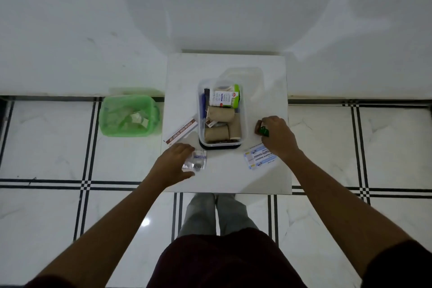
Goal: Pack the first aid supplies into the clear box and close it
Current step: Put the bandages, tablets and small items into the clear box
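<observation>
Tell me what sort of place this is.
Probably a room in a home, not a clinic. A small white table stands against a plain white wall on a glossy tiled floor with black lines, and a green basket sits on the floor beside it.

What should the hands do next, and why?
Probably lift the small brown and green item under the right hand into the clear box. The fingers are already curled over it, the box is open, and it lies just right of the box.
</observation>
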